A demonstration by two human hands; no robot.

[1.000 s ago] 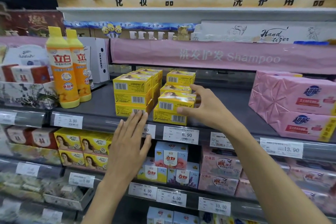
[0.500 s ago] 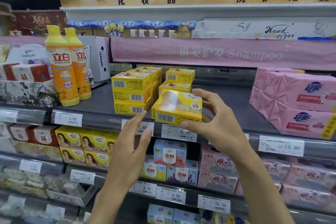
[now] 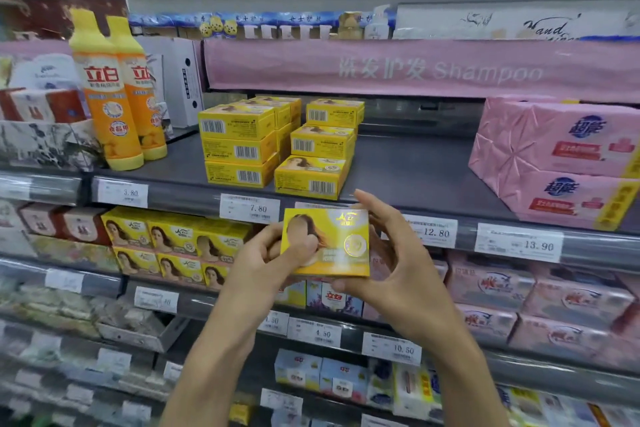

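Inspection step: our left hand (image 3: 263, 265) and right hand (image 3: 398, 274) both pinch the small yellow cardboard box (image 3: 341, 253), held before the grey shelf edge (image 3: 180, 196). Next, probably turning it over, which needs a steady regrip.

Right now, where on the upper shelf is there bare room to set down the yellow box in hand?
Widest spot for the yellow box: the bare grey shelf between the yellow stacks and the pink packs. A narrower strip lies between the orange bottles and the stacks. The shelf below is packed with boxes.
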